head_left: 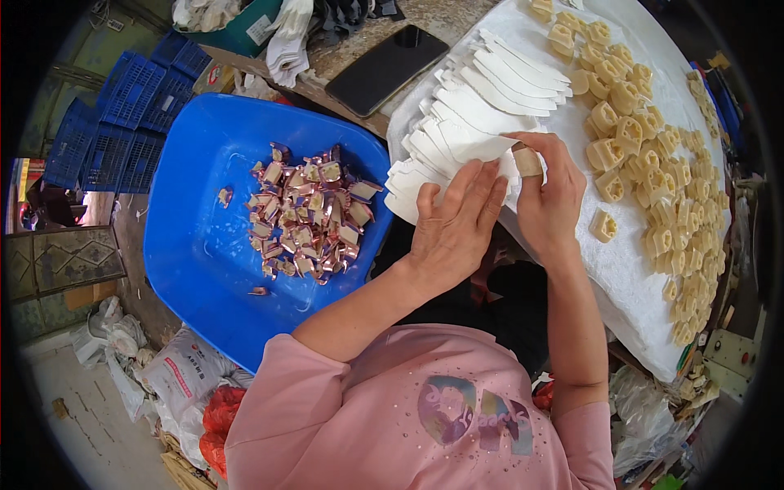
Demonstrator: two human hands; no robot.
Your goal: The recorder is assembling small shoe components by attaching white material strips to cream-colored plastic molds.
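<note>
My right hand (551,192) is closed, with a small beige block-like piece (527,162) between thumb and fingers. Its fingertips reach the edge of the curved white sheets (486,106), which lie overlapped in a fanned row. Fingers stretched out, my left hand (455,216) rests against the near sheets, its fingertips close to the beige piece. What lies under those fingers is partly hidden. Many hollow cream-coloured moulded pieces (629,135) are spread over the white cloth (563,214) to the right of both hands.
A blue plastic basin (192,269) on the left holds a heap of shiny pinkish metallic pieces (306,212). Behind it lies a black phone (388,69), near white gloves (290,37). Blue crates (122,122) are stacked far left. Bags (184,367) sit on the floor.
</note>
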